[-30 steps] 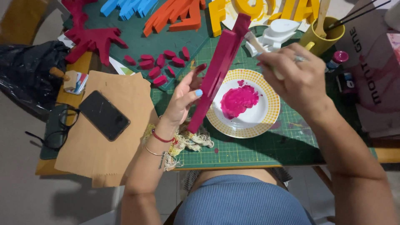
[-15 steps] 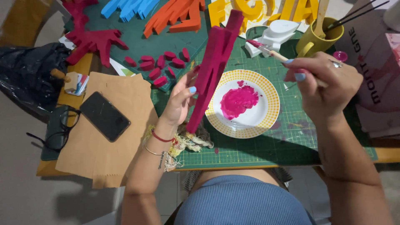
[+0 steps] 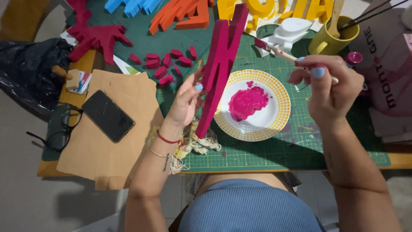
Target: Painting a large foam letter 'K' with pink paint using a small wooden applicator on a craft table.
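On the green cutting mat (image 3: 274, 150), her left hand (image 3: 186, 103) grips a tall magenta foam letter (image 3: 221, 68) upright beside the yellow-rimmed plate (image 3: 281, 101) of pink paint; her right hand (image 3: 328, 88) pinches a paintbrush (image 3: 274, 50).

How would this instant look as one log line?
left hand: holds magenta letter piece upright | right hand: holds paintbrush | plate: pink paint | cutting mat

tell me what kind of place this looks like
Likely a home craft table: a green cutting mat, a plate of pink paint, and painted foam letters. The right hand holds a paintbrush, the left hand a pink letter.
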